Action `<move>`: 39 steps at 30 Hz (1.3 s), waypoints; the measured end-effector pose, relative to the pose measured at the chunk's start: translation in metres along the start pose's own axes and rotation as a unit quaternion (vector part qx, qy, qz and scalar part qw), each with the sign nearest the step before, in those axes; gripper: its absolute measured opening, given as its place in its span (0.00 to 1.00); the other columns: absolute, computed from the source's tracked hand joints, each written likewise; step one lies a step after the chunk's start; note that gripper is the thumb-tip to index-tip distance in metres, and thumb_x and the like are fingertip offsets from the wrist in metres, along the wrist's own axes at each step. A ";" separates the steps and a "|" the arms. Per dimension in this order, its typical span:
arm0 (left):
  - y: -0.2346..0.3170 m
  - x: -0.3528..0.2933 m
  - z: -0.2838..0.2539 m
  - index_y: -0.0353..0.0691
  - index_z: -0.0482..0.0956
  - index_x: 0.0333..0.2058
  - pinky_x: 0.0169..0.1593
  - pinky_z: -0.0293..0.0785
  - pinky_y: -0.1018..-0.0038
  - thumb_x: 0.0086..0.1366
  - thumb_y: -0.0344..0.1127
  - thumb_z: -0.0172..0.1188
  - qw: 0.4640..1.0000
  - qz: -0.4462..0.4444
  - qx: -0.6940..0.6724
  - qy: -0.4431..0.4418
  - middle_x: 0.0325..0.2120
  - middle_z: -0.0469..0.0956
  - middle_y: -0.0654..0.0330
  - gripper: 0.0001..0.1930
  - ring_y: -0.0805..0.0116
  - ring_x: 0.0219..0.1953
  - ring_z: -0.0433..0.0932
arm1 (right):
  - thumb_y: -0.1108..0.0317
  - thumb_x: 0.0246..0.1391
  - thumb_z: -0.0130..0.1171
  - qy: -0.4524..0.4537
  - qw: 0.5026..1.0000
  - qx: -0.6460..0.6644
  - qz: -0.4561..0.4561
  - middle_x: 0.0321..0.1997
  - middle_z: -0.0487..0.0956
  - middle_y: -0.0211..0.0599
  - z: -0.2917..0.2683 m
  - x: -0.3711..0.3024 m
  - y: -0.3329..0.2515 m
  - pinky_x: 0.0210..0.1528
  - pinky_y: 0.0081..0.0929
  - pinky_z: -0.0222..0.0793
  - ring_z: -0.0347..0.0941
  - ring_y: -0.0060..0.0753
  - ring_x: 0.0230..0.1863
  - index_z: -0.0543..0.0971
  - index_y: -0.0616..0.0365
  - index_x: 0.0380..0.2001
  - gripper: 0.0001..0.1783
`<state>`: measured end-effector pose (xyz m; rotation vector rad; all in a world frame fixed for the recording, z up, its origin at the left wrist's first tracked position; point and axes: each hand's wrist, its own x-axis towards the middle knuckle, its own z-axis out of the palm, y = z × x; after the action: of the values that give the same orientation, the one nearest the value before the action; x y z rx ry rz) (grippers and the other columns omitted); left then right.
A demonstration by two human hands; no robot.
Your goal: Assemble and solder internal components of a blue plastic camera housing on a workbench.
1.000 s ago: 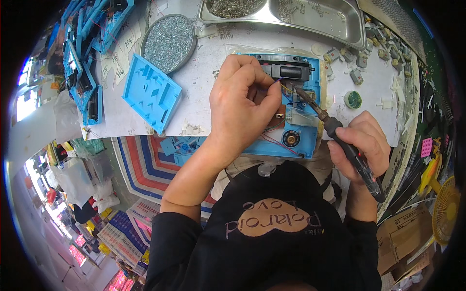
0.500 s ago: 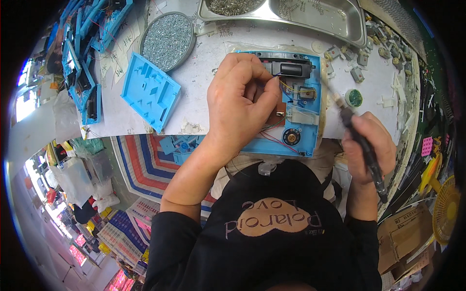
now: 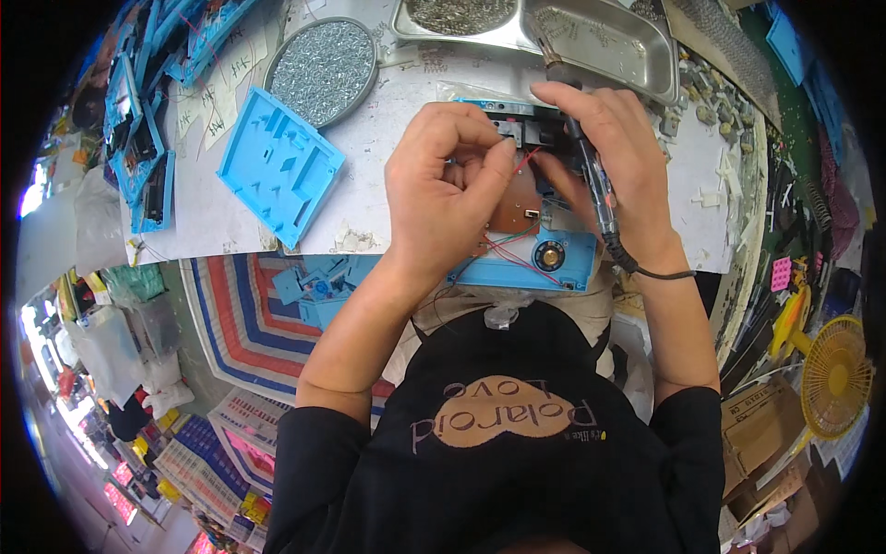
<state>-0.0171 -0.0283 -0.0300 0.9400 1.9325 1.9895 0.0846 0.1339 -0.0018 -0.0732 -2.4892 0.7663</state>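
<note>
My right hand (image 3: 623, 152) is closed round a black soldering iron (image 3: 589, 159), its tip pointing away from me toward the metal tray and its cord trailing over my wrist. Two of its fingers reach down to a red wire (image 3: 528, 161). Opposite, my left hand (image 3: 441, 180) makes a pinch over the open blue plastic casing (image 3: 484, 274), its fingertips at the wire; the exact grip is partly hidden. Inside the casing are a brown circuit board (image 3: 517, 208), a round speaker-like part (image 3: 549, 256) and a black holder (image 3: 531, 132), which my hands partly cover.
A blue casing half (image 3: 277, 171) lies to the left, beside a round dish of small metal pieces (image 3: 318, 74). A metal tray (image 3: 604, 55) of springs stands at the back. Blue assemblies (image 3: 138, 129) pile up far left; small grey parts (image 3: 729, 115) lie at the right.
My right hand has moved left and away from me, from the right side to over the casing, and the soldering iron's tip swung up toward the tray. My left hand keeps its pinch.
</note>
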 end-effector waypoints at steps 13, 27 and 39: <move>-0.002 -0.002 -0.005 0.32 0.81 0.34 0.29 0.69 0.82 0.61 0.20 0.66 0.999 -0.019 -0.018 -0.033 0.35 0.78 0.62 0.05 0.82 0.27 0.71 | 0.78 0.39 0.69 -0.001 0.999 -0.018 0.027 0.39 0.76 0.37 0.009 0.004 -0.011 0.45 0.38 0.71 0.71 0.47 0.42 0.79 0.46 0.55 0.35; 0.012 -0.004 -0.004 0.35 0.84 0.37 0.30 0.75 0.79 0.59 0.22 0.69 0.991 -0.025 0.109 -0.069 0.27 0.81 0.60 0.06 0.76 0.26 0.79 | 0.78 0.41 0.70 0.020 0.997 0.058 0.042 0.39 0.77 0.38 -0.013 -0.009 0.004 0.47 0.36 0.71 0.73 0.46 0.42 0.78 0.49 0.56 0.34; 0.018 -0.003 -0.002 0.34 0.83 0.35 0.29 0.76 0.78 0.60 0.20 0.66 0.985 0.036 0.141 -0.096 0.29 0.80 0.59 0.05 0.72 0.25 0.81 | 0.75 0.43 0.70 0.022 1.000 0.006 -0.014 0.42 0.78 0.37 0.003 -0.005 0.012 0.45 0.41 0.72 0.73 0.47 0.42 0.77 0.48 0.57 0.33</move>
<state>-0.0115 -0.0339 -0.0135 1.2351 2.1290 1.6162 0.0863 0.1409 -0.0129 -0.0505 -2.4383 0.7611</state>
